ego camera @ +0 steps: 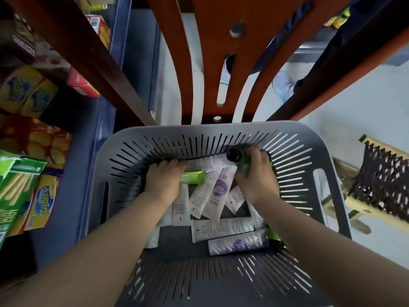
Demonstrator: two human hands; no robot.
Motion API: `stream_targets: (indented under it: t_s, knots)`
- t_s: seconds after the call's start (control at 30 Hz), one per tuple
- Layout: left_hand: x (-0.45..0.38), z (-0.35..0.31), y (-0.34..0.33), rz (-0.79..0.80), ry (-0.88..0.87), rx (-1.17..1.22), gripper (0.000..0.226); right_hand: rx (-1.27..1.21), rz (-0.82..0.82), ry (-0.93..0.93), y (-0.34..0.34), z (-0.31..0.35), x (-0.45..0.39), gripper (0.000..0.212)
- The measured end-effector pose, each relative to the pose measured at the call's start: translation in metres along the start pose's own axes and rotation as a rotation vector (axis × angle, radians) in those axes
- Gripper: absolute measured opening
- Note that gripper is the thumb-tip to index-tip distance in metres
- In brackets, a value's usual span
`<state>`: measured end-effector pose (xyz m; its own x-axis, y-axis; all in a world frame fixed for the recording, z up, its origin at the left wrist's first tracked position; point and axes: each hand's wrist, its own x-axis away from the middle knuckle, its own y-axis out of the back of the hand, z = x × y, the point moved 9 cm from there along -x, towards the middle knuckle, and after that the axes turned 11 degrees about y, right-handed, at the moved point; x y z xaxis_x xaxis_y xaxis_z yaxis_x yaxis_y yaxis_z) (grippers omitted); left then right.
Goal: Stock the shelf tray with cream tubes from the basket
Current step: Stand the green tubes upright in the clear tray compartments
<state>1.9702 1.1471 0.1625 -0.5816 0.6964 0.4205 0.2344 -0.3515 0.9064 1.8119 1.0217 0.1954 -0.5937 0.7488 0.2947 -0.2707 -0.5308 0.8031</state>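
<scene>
Down in the grey slotted basket [327, 187], both hands are on green tubes: left hand [164, 181] has its fingers curled over a green chamomile tube [194, 176], right hand [257, 176] wraps a green black-capped tube [244, 161]. Risk, as I read it: lifting two at once drags the loose white and purple tubes [218, 191] underneath (they overlap), or the one-handed hold slips on smooth plastic. Chamomile tube's long axis runs left-right across the basket, flat end toward the right. Right-hand tube's axis tilts up, cap [234, 154] pointing toward the far wall, up-left. Shelf tray not in view.
</scene>
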Motion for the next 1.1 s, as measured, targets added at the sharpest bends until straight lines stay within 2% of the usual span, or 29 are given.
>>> stream_targets:
  t_s: [0.1,0.17,0.23,0.3,0.43,0.53,0.67,0.77,0.83,0.93,1.1]
  knots:
    - [0.005,0.002,0.004,0.009,0.04,0.196,0.041,-0.046,0.05,0.021,-0.006,0.0,0.01,0.037]
    - [0.009,0.006,0.005,0.031,0.109,0.387,0.038,-0.088,0.166,0.083,-0.021,0.004,0.019,0.023]
    - [0.013,0.005,0.002,0.056,0.16,0.534,0.037,-0.091,0.255,0.124,-0.036,0.008,0.028,0.023]
    - [0.015,0.002,-0.003,0.116,0.219,0.701,0.035,-0.11,0.233,0.041,-0.041,0.002,0.03,0.021]
    - [0.018,-0.008,-0.026,0.299,0.35,1.028,0.035,-0.183,0.08,-0.212,-0.042,-0.017,0.028,0.022]
    - [0.021,-0.012,-0.043,0.367,0.419,1.184,0.032,-0.217,0.068,-0.34,-0.045,-0.029,0.022,0.022]
    - [0.023,-0.014,-0.055,0.4,0.483,1.257,0.029,-0.219,0.068,-0.428,-0.045,-0.039,0.004,0.018]
    - [0.023,-0.013,-0.057,0.395,0.495,1.291,0.027,-0.152,0.213,-0.426,-0.059,-0.035,-0.005,0.03]
    - [0.024,-0.012,-0.056,0.4,0.5,1.317,0.024,-0.095,0.236,-0.424,-0.063,-0.035,-0.01,0.022]
    - [0.029,-0.008,-0.048,0.402,0.498,1.367,0.018,-0.095,0.175,-0.442,-0.06,-0.039,-0.009,0.009]
    - [0.052,0.01,-0.022,0.364,0.547,1.441,0.022,-0.188,0.163,-0.339,-0.047,-0.023,0.004,0.027]
